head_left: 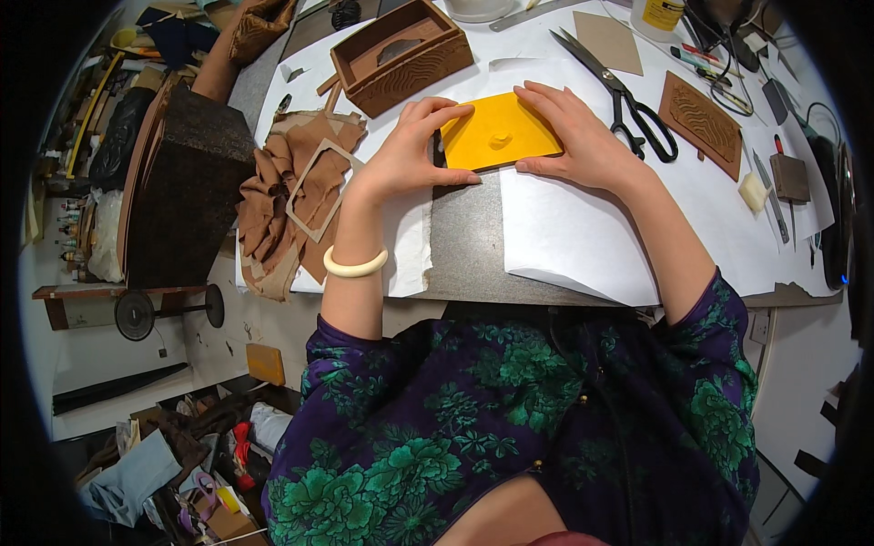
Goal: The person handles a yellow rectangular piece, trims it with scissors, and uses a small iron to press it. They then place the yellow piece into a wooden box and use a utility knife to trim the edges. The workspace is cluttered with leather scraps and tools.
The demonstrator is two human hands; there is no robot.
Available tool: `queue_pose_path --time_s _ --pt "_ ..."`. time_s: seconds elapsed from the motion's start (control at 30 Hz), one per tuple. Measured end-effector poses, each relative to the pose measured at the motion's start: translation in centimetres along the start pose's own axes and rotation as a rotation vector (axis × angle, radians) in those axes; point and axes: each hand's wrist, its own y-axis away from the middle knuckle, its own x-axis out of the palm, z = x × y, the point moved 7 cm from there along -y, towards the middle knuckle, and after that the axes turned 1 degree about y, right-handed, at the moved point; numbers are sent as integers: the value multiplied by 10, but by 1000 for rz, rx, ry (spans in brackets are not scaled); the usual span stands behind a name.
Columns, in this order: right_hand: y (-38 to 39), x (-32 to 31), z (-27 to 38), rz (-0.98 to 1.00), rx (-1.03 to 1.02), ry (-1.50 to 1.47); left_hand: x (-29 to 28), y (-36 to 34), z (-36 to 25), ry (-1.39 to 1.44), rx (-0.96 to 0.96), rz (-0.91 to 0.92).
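I grip a flat yellow piece [528, 127] with a small raised bump at its middle, dark along its lower edge, over a grey board [466, 237] between white paper sheets. My left hand [410, 150] has its left end, fingers on the top and thumb along the lower edge. My right hand [574, 146] holds the right end likewise. Behind it stands a brown leather open box [426, 77] with a carved wavy side. Black scissors [619, 100] lie right of my right hand. Left of my left hand are crumpled brown leather scraps [264, 200] and a cut-out frame [300, 200].
A carved brown panel [699, 123], small block [790, 177], pale piece [752, 191], metal tools [774, 205] and beige card [608, 41] lie on the right. A glue bottle [655, 14] stands at the back. A dark bulky block [182, 191] flanks the table's left; cluttered materials [155, 464] are below.
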Motion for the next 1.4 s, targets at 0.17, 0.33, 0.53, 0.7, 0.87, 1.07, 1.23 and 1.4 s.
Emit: queue_pose_path --time_s 0.17,0.33,0.53,0.7,0.87,1.07,1.23,1.4 --pt "0 -3 2 4 3 -20 0 1 -2 -21 26 3" --pt "0 -4 2 6 7 -19 0 0 -1 -15 25 12" --pt "0 -3 2 4 8 -16 1 0 0 -21 10 15" --pt "0 -2 1 6 16 -8 1 0 1 -23 6 18" --pt "0 -3 3 10 12 -13 1 0 1 -27 18 15" --pt "0 -2 2 12 16 0 0 0 0 -21 22 9" --pt "0 -2 2 28 39 -8 1 0 0 -21 -3 15" --pt "0 -3 2 20 27 -3 1 0 0 -21 -5 18"
